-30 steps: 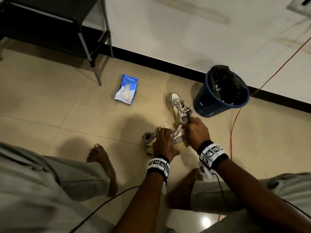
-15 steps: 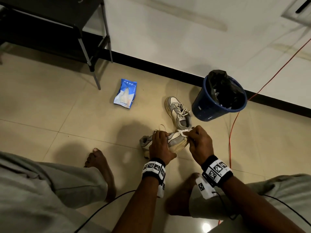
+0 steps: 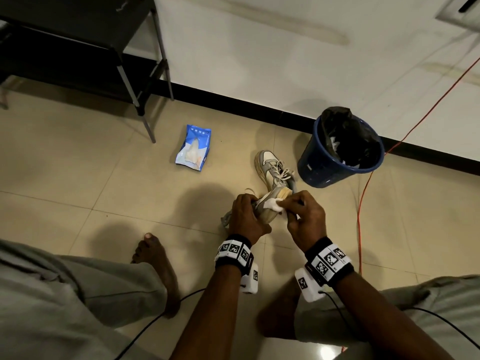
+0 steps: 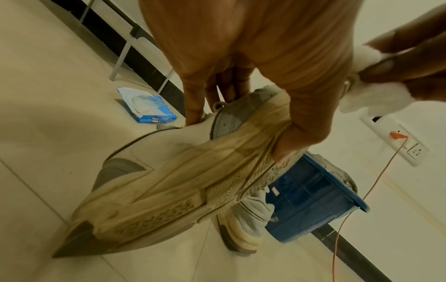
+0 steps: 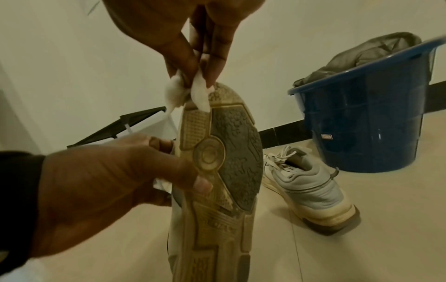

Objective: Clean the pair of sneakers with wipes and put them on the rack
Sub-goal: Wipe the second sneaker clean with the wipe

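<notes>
My left hand (image 3: 245,216) grips a grey and cream sneaker (image 3: 267,211) above the floor, thumb on its worn sole (image 5: 217,171), fingers round the upper (image 4: 222,122). My right hand (image 3: 304,216) pinches a crumpled white wipe (image 3: 274,203) between thumb and fingers against the toe end of that sole (image 5: 200,95). The second sneaker (image 3: 275,170) stands upright on the tiles just beyond, beside the bin (image 5: 306,187). The black shoe rack (image 3: 78,48) is at the far left by the wall.
A blue pack of wipes (image 3: 193,150) lies open on the floor left of the sneakers. A blue bin (image 3: 337,152) with a black liner stands right of them. An orange cable (image 3: 361,209) runs along the floor to a wall socket. My bare feet and knees are near.
My left hand has turned the held sneaker so its sole faces up toward me. My right hand with the wipe has shifted from the upper to the sole's toe edge.
</notes>
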